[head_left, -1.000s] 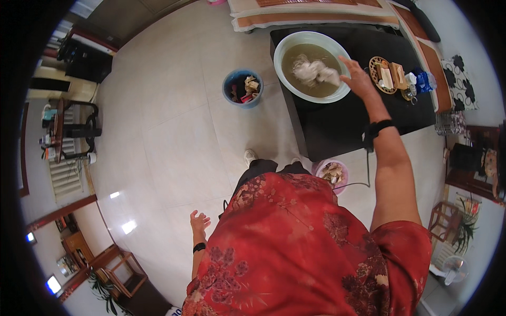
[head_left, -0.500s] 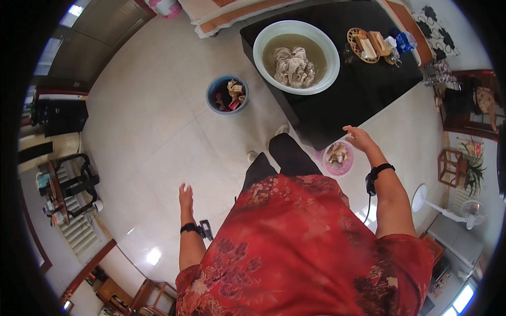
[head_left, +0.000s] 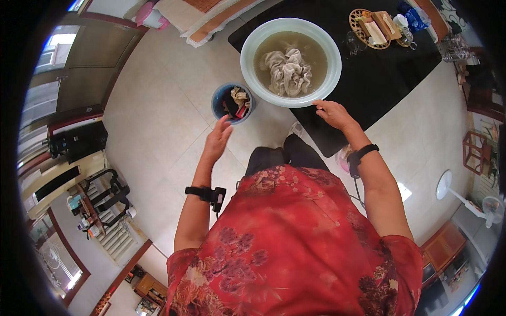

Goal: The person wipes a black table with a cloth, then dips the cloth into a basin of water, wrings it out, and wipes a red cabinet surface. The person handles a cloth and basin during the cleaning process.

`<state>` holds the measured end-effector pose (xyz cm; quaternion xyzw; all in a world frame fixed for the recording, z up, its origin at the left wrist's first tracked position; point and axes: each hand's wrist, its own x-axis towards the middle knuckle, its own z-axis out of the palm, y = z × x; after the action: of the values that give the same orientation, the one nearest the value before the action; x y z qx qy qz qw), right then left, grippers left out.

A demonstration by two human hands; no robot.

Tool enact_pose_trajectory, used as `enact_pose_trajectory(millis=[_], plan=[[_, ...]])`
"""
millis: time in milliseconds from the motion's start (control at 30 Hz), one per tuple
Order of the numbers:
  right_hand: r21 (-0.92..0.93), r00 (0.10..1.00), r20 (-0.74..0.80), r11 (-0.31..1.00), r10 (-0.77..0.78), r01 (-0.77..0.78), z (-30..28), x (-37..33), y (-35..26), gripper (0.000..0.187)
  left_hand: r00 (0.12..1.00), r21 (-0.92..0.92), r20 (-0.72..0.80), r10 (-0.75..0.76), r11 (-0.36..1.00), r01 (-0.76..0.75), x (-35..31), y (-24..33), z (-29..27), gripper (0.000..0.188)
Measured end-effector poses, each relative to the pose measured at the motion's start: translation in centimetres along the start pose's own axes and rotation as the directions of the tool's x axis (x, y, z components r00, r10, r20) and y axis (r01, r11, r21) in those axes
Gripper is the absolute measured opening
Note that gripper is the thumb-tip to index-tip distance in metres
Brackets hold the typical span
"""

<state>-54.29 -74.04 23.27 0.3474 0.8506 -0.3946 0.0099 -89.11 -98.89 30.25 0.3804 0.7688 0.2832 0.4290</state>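
Note:
A large pale green basin (head_left: 291, 102) stands on the black table, filled with murky water. In the water lies a crumpled greyish-beige cloth (head_left: 289, 72), partly above the surface. My right hand (head_left: 332, 114) is at the basin's near right rim, fingertips at its edge and fingers loosely bent; whether they touch it is hard to see. My left hand (head_left: 216, 141) is in the air just below the blue bucket (head_left: 216, 107), fingers stretched and holding nothing. Dark, tan and red pieces fill that bucket, which sits on the floor.
The black table (head_left: 379, 79) also carries a woven basket (head_left: 360, 18) with boxes, glassware and a blue package. A pink bin (head_left: 343, 158) by the table is mostly hidden by my right arm. A white fan (head_left: 444, 184) stands at right, exercise equipment (head_left: 105, 195) at left.
Both hands have moved forward. My right hand has come from beside the table up to the basin's rim, and my left has risen toward the blue bucket. The basin appears closer.

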Motion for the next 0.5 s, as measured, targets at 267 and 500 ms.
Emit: enact_pose_trajectory(millis=[267, 500], plan=[[0.039, 0.999, -0.029, 0.998, 0.041, -0.040, 2.1, 5.6, -0.6, 0.028, 0.942, 0.129, 0.275, 0.194, 0.963, -0.236, 14.6, 5.2, 8.3, 0.043], [0.103, 0.983, 0.030, 0.977, 0.183, -0.185, 5.4, 9.7, 0.3, 0.037, 0.924, 0.312, 0.361, 0.125, 0.918, -0.246, 24.3, 0.5, 16.0, 0.040]])
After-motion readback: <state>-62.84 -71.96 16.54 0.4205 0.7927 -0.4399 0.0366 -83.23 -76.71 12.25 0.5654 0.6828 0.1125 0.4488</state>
